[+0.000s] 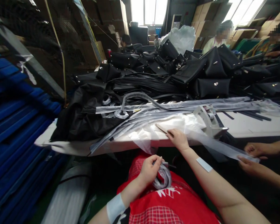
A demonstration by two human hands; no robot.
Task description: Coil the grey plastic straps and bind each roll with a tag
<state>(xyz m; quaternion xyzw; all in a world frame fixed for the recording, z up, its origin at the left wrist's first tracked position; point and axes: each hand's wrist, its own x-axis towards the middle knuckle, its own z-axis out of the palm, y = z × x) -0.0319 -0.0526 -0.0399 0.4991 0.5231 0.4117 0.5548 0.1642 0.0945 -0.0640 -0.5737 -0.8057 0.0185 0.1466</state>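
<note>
My left hand (151,168) is closed on a coiled strap (164,177) wrapped in clear plastic, held in front of a red apron. Over the table's front edge reaches my right hand (178,139), its fingers pinched on a narrow tan piece with a dark edge (161,128); its exact kind is unclear. Beneath that piece lie white plastic sheets (144,135). Several long straps in clear sleeves (130,123) stretch across the table just beyond. Another coiled strap (121,114) rests farther left. A tape dispenser (206,119) stands to the right of my right hand.
A co-worker's hands (252,157) hold a clear plastic sleeve (220,147) at the right. Black bags (191,70) are heaped across the back of the white table (242,124). Blue stacked panels (18,130) stand left, near a plastic-wrapped bundle (67,193) below the table.
</note>
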